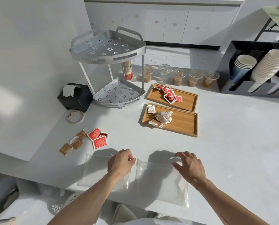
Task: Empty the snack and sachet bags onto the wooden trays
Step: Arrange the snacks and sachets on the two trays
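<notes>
A white counter (224, 143) fills the view, sunlit, with white cabinets (164, 21) behind it. Toward its far edge lie two wooden trays (184, 125), one holding red sachets (170, 95), the nearer one pale snack packets (163, 116). Two clear bags (159, 184) lie flat at the near edge. The left hand (120, 163) pinches one bag's edge; the right hand (190, 166) hovers, fingers spread.

My left hand (120, 161) and right hand (190, 166) are bare: no gloves, rings or watch visible. Both forearms are uncovered, no sleeves reaching them. Pale fabric shows at the bottom centre of the frame.
</notes>
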Motion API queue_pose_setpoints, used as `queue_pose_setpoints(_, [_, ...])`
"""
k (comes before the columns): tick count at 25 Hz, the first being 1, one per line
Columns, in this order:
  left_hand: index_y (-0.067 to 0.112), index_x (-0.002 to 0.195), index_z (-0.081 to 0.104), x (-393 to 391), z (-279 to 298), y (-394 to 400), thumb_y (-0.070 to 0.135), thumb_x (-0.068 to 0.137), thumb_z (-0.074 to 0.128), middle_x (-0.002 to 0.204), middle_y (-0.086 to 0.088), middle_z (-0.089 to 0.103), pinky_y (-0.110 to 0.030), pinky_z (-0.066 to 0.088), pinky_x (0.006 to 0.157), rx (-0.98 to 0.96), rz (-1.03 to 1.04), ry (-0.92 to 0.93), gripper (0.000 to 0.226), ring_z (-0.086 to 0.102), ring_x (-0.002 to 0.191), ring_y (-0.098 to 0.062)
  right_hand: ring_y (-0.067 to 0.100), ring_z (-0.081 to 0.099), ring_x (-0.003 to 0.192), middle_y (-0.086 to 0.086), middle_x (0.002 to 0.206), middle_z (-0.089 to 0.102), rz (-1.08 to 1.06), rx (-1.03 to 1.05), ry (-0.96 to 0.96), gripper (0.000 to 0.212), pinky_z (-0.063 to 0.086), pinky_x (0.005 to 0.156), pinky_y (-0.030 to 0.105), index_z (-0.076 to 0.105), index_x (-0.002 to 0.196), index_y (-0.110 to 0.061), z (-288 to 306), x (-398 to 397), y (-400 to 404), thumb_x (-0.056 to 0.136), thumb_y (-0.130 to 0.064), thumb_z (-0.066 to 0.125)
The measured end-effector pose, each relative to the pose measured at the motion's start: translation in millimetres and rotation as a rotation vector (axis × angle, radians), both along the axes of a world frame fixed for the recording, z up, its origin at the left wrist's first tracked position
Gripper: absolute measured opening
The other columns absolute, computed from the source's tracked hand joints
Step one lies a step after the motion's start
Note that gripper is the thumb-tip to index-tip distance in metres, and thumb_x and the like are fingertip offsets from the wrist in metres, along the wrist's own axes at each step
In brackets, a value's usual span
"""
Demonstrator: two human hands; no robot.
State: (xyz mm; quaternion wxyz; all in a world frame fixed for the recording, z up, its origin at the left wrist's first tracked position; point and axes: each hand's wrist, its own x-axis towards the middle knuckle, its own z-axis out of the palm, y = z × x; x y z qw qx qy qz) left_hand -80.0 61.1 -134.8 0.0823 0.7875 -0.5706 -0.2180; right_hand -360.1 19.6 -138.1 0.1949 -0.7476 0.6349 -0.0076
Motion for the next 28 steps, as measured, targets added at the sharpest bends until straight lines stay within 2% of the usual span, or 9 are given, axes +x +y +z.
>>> queue_pose_setpoints(5, [0.026,0.105,0.065,76,16,3,0.039,0.086,0.061,0.111,0.007,0.069,-0.031,0.048,0.076,-0.006,0.017,-0.021,0.023,0.064,0.102,-0.017,0.02,0.052,0.119,-0.007,0.123,0.064,0.19,0.003,0.051,0.035,0.043,0.091,0.037,0.06,0.122,-0.034,12,70,-24,0.09,-0.048,0.053])
queue_pose_setpoints(9, [0.028,0.113,0.062,153,21,13,0.043,0.087,0.059,0.12,0.006,0.066,-0.033,0.05,0.087,0.143,0.026,-0.109,0.031,0.062,0.109,-0.017,0.02,0.053,0.119,-0.006,0.125,0.065,0.32,0.022,0.075,0.037,0.043,0.095,0.038,0.06,0.125,-0.033,18,138,-42,0.091,-0.047,0.054])
queue_pose_setpoints(14, [0.032,0.106,0.063,241,26,25,0.037,0.08,0.061,0.117,0.006,0.063,-0.032,0.046,0.087,0.294,0.13,-0.154,0.027,0.06,0.11,-0.018,0.02,0.053,0.119,-0.005,0.126,0.064,0.431,0.06,0.131,0.037,0.038,0.096,0.038,0.06,0.124,-0.033,23,220,-62,0.091,-0.048,0.053])
queue_pose_setpoints(17, [0.03,0.102,0.063,278,25,27,0.044,0.079,0.064,0.113,0.006,0.065,-0.033,0.046,0.083,0.35,0.167,-0.169,0.027,0.059,0.109,-0.018,0.021,0.052,0.121,-0.004,0.125,0.063,0.503,0.06,0.156,0.037,0.037,0.096,0.039,0.059,0.124,-0.032,27,269,-69,0.091,-0.046,0.051])
queue_pose_setpoints(20, [0.028,0.105,0.062,298,22,21,0.049,0.078,0.063,0.115,0.004,0.065,-0.033,0.045,0.083,0.337,0.194,-0.16,0.034,0.059,0.11,-0.019,0.023,0.054,0.119,-0.001,0.123,0.064,0.6,0.023,0.162,0.035,0.039,0.093,0.04,0.06,0.123,-0.029,27,318,-69,0.091,-0.041,0.052])
queue_pose_setpoints(25, [0.028,0.129,0.054,304,11,11,0.051,0.078,0.066,0.127,0.001,0.059,-0.037,0.043,0.09,0.313,0.179,-0.134,0.057,0.055,0.119,-0.022,0.025,0.052,0.117,0.002,0.121,0.063,0.767,-0.046,0.223,0.033,0.041,0.091,0.038,0.059,0.122,-0.024,24,391,-62,0.093,-0.039,0.055])
queue_pose_setpoints(28, [0.022,0.13,0.054,302,1,11,0.05,0.077,0.067,0.127,-0.004,0.057,-0.042,0.041,0.093,0.282,0.157,-0.157,0.061,0.052,0.12,-0.026,0.026,0.049,0.117,0.003,0.121,0.061,0.803,-0.063,0.178,0.039,0.042,0.092,0.039,0.055,0.128,-0.028,20,423,-57,0.091,-0.037,0.058])
